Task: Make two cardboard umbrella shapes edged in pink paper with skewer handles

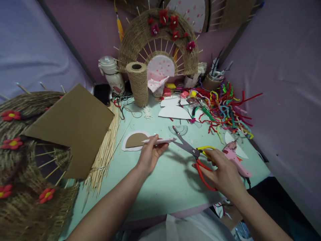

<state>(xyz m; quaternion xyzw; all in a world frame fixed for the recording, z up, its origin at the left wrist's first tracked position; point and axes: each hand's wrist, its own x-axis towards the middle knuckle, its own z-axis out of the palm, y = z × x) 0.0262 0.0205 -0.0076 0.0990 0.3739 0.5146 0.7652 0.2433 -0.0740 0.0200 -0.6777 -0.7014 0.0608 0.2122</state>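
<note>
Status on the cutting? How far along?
Done: white half-rounds lie cut on the table, and a brown half-disc sits on a white backing. In hand: the left hand holds a pink piece, and the right hand holds scissors, blades open at the piece's far end. Left: that cut looks unfinished, since the blades are not yet closed.

I see bare desk (160,187) along the near edge; skewers (105,150), cardboard (75,124) block left, pipe cleaners (223,107) the far right corner.
</note>
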